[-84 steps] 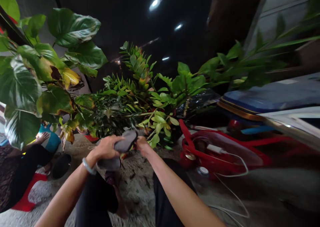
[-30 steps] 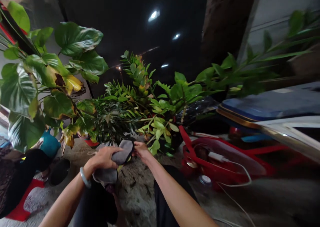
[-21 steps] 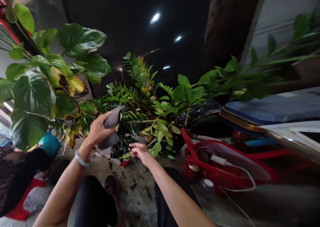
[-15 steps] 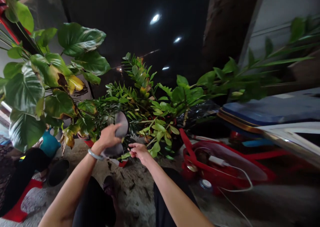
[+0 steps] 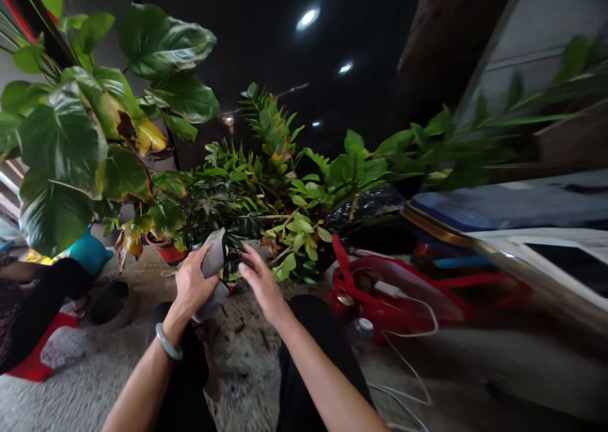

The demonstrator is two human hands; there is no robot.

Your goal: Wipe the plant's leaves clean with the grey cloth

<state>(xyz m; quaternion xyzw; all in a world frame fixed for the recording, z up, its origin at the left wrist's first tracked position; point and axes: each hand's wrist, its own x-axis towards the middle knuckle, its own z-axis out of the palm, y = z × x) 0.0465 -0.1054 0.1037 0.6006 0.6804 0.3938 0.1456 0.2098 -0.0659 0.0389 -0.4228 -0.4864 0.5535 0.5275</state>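
Note:
My left hand (image 5: 192, 283), with a pale bangle at the wrist, is closed around a folded grey cloth (image 5: 215, 254) with a dark edge. The cloth sticks out above and below the fingers. Just right of it, my right hand (image 5: 260, 281) is raised with fingers apart and nothing in them. Beyond both hands grow leafy potted plants, with a light green plant (image 5: 299, 229) closest to the right fingertips. A red pot (image 5: 167, 249) stands behind the left hand.
A large-leaved plant (image 5: 57, 140) fills the upper left. Below it are a dark bucket (image 5: 111, 302) and part of a seated person (image 5: 42, 299). To the right lie a red bag (image 5: 394, 305), a white cable (image 5: 418, 381) and stacked flat boards (image 5: 513, 210).
My left hand has drawn back slightly down and left with the grey cloth. The right hand has risen and its fingers have spread. The view has shifted a little.

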